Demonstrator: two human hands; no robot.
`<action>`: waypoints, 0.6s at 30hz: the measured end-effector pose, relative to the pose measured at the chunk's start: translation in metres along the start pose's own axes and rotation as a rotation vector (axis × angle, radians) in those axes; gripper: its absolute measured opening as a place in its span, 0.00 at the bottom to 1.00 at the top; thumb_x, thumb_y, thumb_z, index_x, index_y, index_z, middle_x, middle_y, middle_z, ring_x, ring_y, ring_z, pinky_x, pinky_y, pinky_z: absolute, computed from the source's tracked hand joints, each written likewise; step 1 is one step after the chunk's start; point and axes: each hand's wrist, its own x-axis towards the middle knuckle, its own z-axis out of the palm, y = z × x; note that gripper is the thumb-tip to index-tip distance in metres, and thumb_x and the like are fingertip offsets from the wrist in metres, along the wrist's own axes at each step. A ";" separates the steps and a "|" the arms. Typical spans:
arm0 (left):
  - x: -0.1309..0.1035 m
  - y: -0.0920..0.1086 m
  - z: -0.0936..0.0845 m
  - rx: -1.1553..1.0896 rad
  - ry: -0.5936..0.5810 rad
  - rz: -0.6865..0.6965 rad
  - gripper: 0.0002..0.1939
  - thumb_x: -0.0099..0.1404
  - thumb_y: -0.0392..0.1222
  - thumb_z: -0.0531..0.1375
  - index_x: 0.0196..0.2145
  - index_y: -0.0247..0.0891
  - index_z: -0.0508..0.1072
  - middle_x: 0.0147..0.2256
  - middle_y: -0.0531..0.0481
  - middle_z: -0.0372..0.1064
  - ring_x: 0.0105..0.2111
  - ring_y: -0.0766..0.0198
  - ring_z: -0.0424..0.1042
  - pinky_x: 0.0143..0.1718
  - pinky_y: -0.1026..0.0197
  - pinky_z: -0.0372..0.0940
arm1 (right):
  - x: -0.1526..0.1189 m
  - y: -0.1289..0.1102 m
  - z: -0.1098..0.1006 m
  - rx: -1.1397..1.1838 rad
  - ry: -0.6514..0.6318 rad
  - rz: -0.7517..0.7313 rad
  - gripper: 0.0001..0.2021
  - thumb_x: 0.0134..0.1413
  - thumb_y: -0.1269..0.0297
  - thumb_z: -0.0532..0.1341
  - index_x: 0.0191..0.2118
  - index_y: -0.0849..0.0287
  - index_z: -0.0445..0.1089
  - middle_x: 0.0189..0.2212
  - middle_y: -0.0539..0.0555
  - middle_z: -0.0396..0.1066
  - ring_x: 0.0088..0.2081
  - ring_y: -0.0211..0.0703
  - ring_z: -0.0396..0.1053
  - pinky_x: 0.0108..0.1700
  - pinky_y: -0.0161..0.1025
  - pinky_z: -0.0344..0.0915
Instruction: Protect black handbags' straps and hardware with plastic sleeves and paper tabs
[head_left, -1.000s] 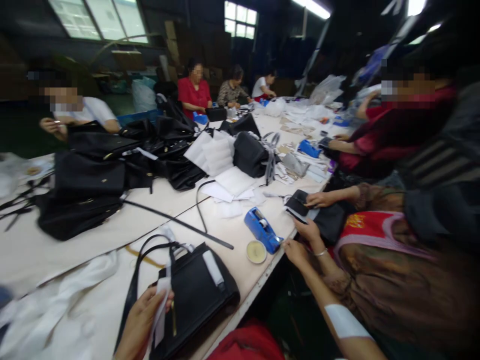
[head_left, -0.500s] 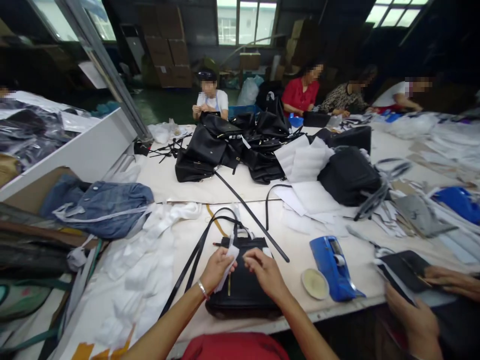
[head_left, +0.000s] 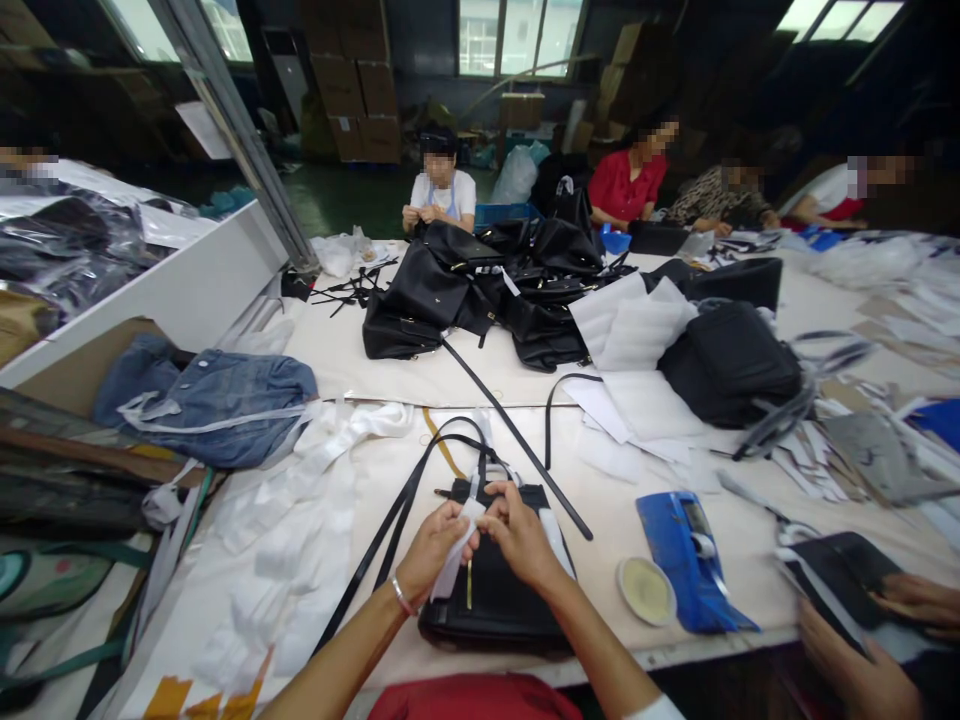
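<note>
Handbag (head_left: 502, 590) on table (head_left: 600, 600); white strip (head_left: 454, 560) above it, pinched by your left fingers (head_left: 459, 522), right fingers (head_left: 491, 515) closed at its edge.

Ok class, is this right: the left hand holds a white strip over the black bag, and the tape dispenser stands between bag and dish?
Not quite: the head view shows the dish between the black bag and the tape dispenser. The left hand does hold a white strip over the bag.
</note>
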 end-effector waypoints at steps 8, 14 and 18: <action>0.012 0.002 -0.010 -0.341 -0.129 -0.153 0.08 0.63 0.42 0.57 0.37 0.33 0.65 0.26 0.52 0.62 0.21 0.75 0.59 0.22 0.70 0.52 | 0.009 0.018 0.017 0.276 0.062 0.107 0.14 0.52 0.62 0.58 0.44 0.55 0.57 0.23 0.44 0.63 0.22 0.35 0.62 0.22 0.31 0.61; 0.013 0.003 -0.009 -0.327 -0.105 -0.150 0.20 0.63 0.43 0.58 0.51 0.36 0.62 0.25 0.53 0.62 0.21 0.74 0.59 0.22 0.69 0.53 | 0.010 0.031 0.007 0.196 0.024 0.184 0.16 0.51 0.58 0.59 0.44 0.57 0.59 0.19 0.42 0.62 0.19 0.34 0.61 0.22 0.31 0.60; 0.011 0.001 -0.006 -0.184 -0.057 -0.106 0.30 0.62 0.47 0.58 0.59 0.38 0.53 0.26 0.51 0.66 0.21 0.72 0.62 0.24 0.68 0.55 | 0.010 0.020 0.000 0.237 0.030 0.168 0.19 0.53 0.56 0.58 0.49 0.57 0.58 0.26 0.46 0.66 0.23 0.35 0.65 0.24 0.32 0.63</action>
